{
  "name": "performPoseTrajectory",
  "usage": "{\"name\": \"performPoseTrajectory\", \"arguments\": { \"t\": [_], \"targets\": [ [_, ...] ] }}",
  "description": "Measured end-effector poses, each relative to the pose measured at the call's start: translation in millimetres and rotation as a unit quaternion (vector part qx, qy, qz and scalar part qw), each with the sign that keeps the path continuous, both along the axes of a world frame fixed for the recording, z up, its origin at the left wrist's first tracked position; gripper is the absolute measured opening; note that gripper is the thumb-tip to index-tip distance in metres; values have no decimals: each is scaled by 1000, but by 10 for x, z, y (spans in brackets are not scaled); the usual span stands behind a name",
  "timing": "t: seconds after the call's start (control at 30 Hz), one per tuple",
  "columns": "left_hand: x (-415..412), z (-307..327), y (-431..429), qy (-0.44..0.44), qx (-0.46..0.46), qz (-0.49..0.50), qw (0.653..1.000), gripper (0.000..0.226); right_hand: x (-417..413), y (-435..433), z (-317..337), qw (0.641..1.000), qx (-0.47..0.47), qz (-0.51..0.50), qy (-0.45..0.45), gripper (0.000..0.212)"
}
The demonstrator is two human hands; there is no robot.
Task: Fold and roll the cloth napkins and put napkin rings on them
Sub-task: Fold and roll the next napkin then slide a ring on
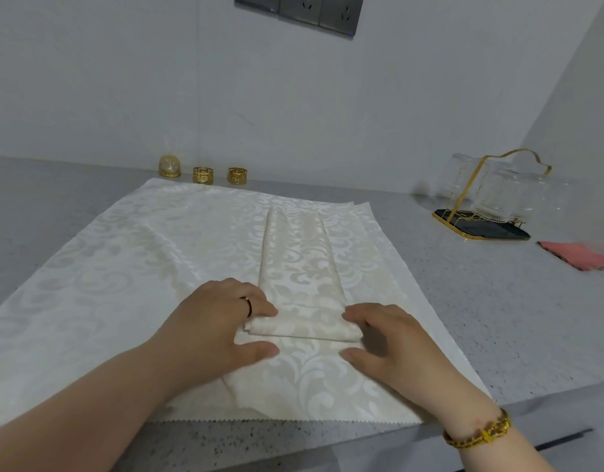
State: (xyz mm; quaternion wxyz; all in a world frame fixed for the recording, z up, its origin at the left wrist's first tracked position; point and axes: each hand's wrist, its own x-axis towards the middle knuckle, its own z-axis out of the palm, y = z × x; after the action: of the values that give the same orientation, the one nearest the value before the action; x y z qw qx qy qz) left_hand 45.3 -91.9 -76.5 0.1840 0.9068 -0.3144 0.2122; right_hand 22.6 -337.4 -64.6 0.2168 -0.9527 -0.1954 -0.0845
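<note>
Both hands, left (222, 321) and right (385, 338), grip pinching rolled end of napkin strip (299, 267); three gold rings (203, 174) behind strip, glass rack (481, 212) to its right.

The grey speckled stone counter (464, 301) ran up to a pale wall. A big cream cloth with a leafy pattern (106, 267) lay flat on it, near the front edge. Behind the cloth, by the wall, stood three small shiny gold napkin rings (203, 174) in a row. Far to the right sat a black tray with a gold wire rim (481, 229), and clear glass cups stood on it. Near the tray lay a flat pink cloth (579, 255).
</note>
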Motion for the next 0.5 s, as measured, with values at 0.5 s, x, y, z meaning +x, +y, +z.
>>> {"name": "performPoseTrajectory", "arguments": {
  "t": [0.5],
  "targets": [
    [-28,64,-24,219,-250,53,942,20,16,95,80,968,218,-59,114,15]
  ]
}}
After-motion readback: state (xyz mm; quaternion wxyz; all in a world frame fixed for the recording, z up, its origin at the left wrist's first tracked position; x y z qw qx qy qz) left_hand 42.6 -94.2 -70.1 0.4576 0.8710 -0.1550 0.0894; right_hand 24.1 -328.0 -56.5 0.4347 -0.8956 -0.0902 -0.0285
